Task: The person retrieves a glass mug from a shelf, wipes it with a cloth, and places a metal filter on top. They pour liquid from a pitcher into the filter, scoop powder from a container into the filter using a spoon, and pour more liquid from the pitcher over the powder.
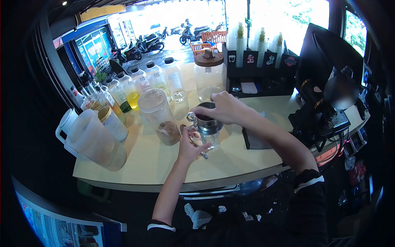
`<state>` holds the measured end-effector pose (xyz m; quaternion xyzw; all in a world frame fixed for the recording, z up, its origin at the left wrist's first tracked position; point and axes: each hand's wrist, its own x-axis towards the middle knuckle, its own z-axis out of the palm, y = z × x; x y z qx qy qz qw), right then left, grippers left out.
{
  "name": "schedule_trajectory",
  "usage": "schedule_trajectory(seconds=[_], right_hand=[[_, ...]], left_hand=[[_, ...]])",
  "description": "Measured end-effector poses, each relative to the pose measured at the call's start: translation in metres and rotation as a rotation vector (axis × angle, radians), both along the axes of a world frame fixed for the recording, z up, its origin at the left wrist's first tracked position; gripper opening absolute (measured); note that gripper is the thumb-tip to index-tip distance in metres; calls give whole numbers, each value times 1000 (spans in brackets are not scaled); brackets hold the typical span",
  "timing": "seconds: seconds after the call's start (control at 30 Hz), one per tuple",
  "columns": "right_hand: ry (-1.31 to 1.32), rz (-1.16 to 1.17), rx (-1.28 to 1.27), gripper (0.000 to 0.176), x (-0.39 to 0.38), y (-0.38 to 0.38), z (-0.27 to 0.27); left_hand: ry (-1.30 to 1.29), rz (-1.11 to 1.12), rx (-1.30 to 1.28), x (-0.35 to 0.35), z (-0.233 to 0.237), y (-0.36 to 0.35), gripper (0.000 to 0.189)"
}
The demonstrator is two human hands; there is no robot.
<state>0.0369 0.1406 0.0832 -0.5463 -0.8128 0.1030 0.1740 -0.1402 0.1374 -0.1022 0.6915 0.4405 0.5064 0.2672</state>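
From the head camera, we are standing at the near edge of the worktop [230,164], working a little left of its middle. A metal filter [207,122] is sitting on top of a small glass [211,140] there, back from the near edge, probably so it is in easy reach of both arms.

Our right hand [224,108] is coming down over the filter from the right. Its wrist is arched and its fingers are bunched and closed on the filter's top. We cannot tell whether they are pinching a lid or the rim, since the knuckles are hiding it.

Our left hand [190,146] is half curled around the lower part of the glass, with the fingertips touching it. This looks like bracing, so the stack is not tipping while the other hand is pressing from above. A thin metal handle [202,154], likely a spoon, is lying just under those fingers.

Just left of the glass a lidded jar [158,117] with brown powder at its bottom is standing close by. Near the left corner a pale pitcher [92,140] and a gold-lidded jar [112,122] are waiting.

A row of bottles [135,84] is curving along the far left edge, and a big glass jar with a wooden lid [210,76] is standing behind the filter. Stacked cups [255,39] are lining the back. A dark mat [255,142] is lying to the right, and black equipment [317,117] is filling the right end.
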Motion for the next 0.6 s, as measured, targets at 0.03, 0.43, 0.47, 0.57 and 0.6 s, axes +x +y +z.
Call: schedule_trajectory(seconds=[0.03, 0.43, 0.47, 0.57, 0.6], right_hand=[[-2, -2, 4, 79, 7, 3, -3], [477, -71, 60, 41, 126, 85, -119], [540, -73, -97, 41, 124, 89, -124], [734, -69, -227, 42, 120, 104, -139], [738, -52, -196, 38, 120, 110, -142]], left_hand=[[-2, -2, 4, 0, 0, 0, 83], [-8, 14, 131, -2, -10, 3, 90], [-9, 47, 137, -3, -12, 5, 91], [-21, 46, 132, -6, -18, 7, 93], [-34, 50, 138, -5, -18, 7, 93]])
